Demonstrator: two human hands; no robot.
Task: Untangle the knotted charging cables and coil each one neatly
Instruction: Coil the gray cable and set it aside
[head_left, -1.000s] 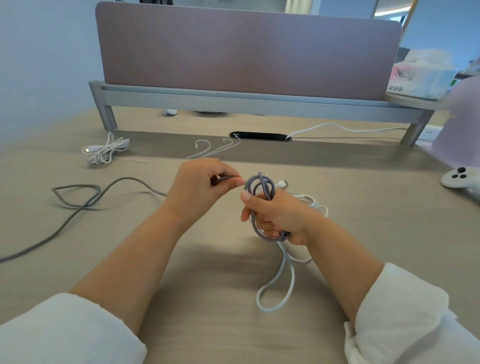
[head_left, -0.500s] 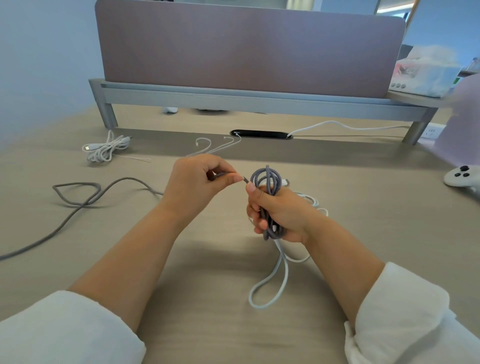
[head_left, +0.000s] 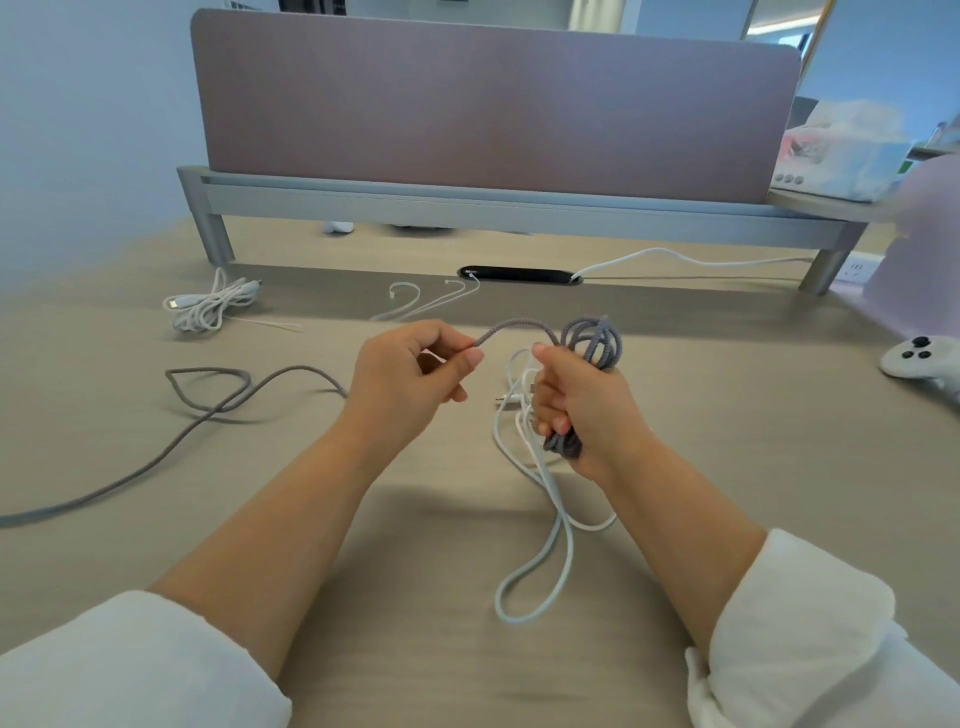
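desk (head_left: 415, 649) | white cable bundle (head_left: 205, 309) far-left | grey cable (head_left: 210, 414) left | controller (head_left: 917, 358) right

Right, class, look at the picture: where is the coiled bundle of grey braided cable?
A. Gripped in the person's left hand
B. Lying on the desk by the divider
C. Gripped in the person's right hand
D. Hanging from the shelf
C: the right hand is curled round the grey braided coil, while the left hand only pinches the single grey strand leading to it.
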